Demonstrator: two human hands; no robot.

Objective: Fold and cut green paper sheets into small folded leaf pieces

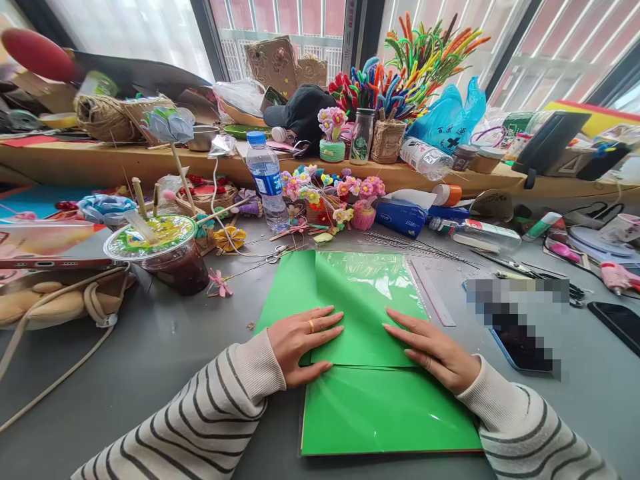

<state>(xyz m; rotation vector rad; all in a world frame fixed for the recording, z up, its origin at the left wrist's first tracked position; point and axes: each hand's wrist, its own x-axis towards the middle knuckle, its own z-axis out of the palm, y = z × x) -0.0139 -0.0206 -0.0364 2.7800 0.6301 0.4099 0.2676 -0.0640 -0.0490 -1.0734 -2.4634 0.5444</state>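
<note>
Green paper point(370, 300) glossy, smooth; table point(150, 347) matt grey.

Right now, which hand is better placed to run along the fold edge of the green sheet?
Probably the left hand: its fingers lie flat across the lower edge of the folded flap of the green sheet. The right hand is also flat on the flap, but its fingers point up onto it, away from that edge.

No legible words anywhere. Blue label on water bottle point(268, 179) too small to read; round white logo on dark jar point(361, 137) and black print on blue plastic bag point(449, 120) likewise undecipherable.
</note>
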